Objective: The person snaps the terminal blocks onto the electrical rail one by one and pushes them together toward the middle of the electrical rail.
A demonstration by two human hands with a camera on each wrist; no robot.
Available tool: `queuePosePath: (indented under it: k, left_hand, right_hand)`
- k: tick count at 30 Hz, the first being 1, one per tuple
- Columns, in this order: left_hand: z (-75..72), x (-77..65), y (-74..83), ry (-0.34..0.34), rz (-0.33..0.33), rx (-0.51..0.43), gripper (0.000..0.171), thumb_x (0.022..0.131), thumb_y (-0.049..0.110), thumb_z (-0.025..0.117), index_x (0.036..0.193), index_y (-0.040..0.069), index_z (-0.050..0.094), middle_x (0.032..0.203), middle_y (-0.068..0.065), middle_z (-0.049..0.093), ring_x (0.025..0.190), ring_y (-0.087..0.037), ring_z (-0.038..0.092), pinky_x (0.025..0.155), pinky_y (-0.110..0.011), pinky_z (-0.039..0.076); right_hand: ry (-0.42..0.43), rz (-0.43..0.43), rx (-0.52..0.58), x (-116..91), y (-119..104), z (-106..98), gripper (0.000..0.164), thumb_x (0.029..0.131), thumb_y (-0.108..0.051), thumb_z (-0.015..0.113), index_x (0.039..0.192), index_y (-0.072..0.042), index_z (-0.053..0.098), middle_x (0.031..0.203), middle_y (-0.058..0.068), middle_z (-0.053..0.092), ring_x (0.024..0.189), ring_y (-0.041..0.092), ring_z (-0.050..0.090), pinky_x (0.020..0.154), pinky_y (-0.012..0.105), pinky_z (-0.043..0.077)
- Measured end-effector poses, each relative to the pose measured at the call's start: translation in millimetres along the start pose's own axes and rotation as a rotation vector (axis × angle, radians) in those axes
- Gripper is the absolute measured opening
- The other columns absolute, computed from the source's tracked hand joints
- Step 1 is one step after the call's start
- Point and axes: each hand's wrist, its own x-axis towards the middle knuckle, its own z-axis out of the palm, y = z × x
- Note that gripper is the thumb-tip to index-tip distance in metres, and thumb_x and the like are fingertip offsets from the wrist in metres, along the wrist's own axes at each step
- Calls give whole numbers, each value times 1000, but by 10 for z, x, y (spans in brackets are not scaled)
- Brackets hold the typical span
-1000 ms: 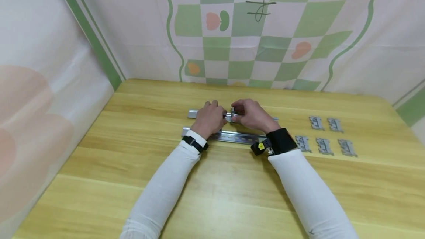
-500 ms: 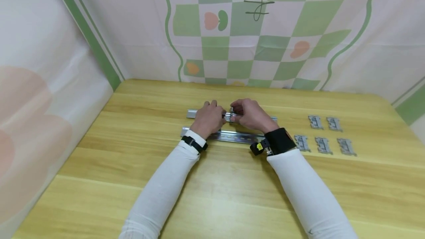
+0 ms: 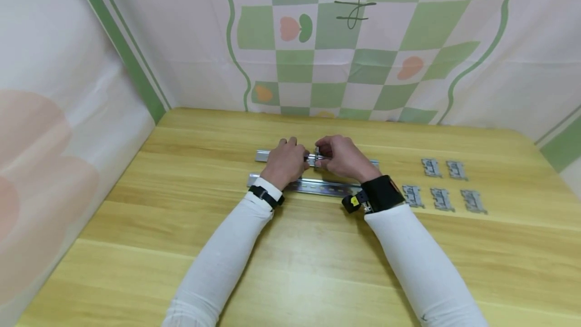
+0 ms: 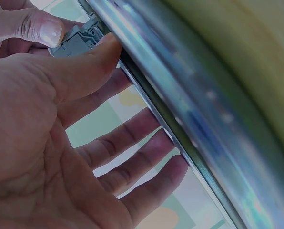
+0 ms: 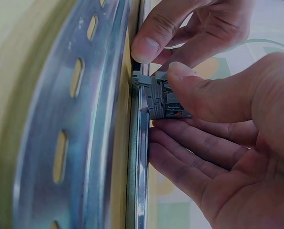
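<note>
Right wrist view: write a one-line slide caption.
Right hand pinches a gray terminal block at a metal rail, left hand alongside; slotted rail in foreground.

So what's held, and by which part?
Right hand: a gray block, by the end away from the far rail. Left hand: that rail, by its edges.

A passage over the wooden table lies beyond the fingertips of the left hand and the right hand, bounded at the rear by the curtain. Between the two hands' fingers, access to the far rail is obstructed by the grey block. On the wrist side of the fingers, the near rail crosses the approach; well right of the right fingers, five loose blocks form obstacles.
</note>
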Motion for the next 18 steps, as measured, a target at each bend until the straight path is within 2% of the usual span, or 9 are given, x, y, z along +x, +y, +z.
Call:
queuePosePath:
  k: [13, 18]
  left_hand:
    - [-2, 0, 8, -8, 0, -11, 36, 100, 37, 65, 131, 19, 70, 123, -9, 58, 111, -28, 53, 82, -39, 56]
    - [-5, -4, 10, -10, 1, -6, 36, 100, 37, 65, 130, 18, 71, 125, -10, 58, 112, -29, 54, 82, -39, 56]
  right_hand:
    - [21, -14, 13, -20, 12, 3, 49, 90, 0, 75, 134, 12, 56, 120, 26, 66, 113, 38, 64, 97, 48, 52]
    - [29, -29, -18, -19, -5, 18, 49, 90, 0, 75, 133, 13, 56, 120, 26, 67, 113, 38, 64, 97, 48, 52]
